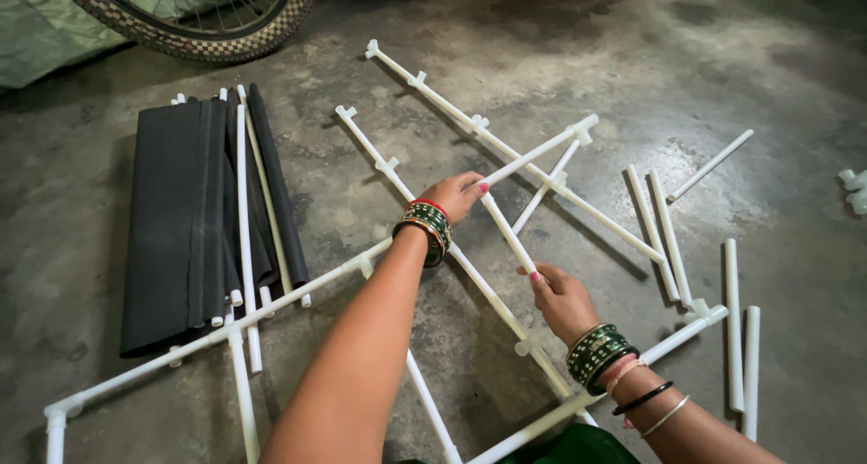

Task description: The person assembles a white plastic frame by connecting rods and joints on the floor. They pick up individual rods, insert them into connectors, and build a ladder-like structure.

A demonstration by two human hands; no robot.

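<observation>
A frame of white plastic tubes (433, 98) with white connectors lies spread across the concrete floor. My left hand (454, 196) grips the upper end of a short white tube (508, 234) near the middle of the frame. My right hand (564, 299) holds the lower end of that same tube. Both wrists wear green bangles. A longer tube with an end connector (585, 130) runs up and right from my left hand.
Folded black fabric panels with white rods (203, 215) lie at the left. Loose white tubes (736, 324) lie at the right, one apart (711, 165). A bicycle tyre (194, 26) stands at the back left. A small white connector (853, 189) sits at the right edge.
</observation>
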